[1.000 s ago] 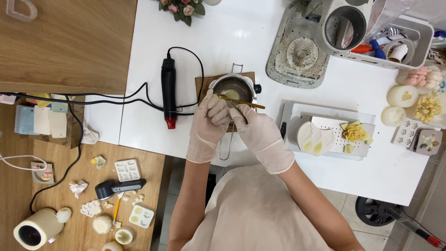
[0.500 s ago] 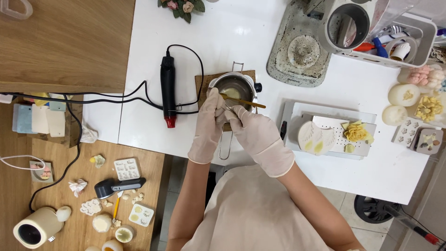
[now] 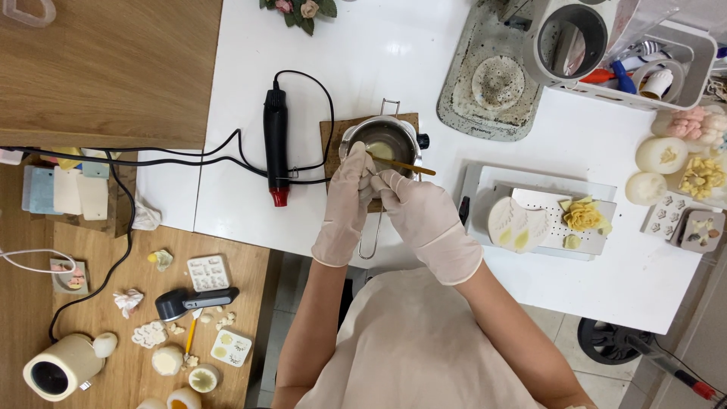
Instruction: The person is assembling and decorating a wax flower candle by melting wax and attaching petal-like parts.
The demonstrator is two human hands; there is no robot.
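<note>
Both hands wear pale gloves and meet over a small metal pot (image 3: 385, 136) that stands on a brown square mat (image 3: 333, 130) on the white table. My left hand (image 3: 346, 204) pinches a small pale piece at the pot's near rim. My right hand (image 3: 419, 212) grips a thin wooden stick (image 3: 409, 165) whose far end lies across the pot's rim. Pale yellow wax shows inside the pot. The pot's wire handle (image 3: 367, 241) points toward me, partly hidden under my hands.
A black heat gun (image 3: 276, 144) lies left of the pot, its cord looping around. A tray (image 3: 545, 185) with leaf moulds and a yellow flower sits to the right. A dirty hot plate (image 3: 491, 83) and a white bin (image 3: 606, 45) stand behind. A lower wooden table (image 3: 151, 318) holds moulds and candles.
My hands stay over the pot; the fingers have shifted slightly on the small piece and the stick.
</note>
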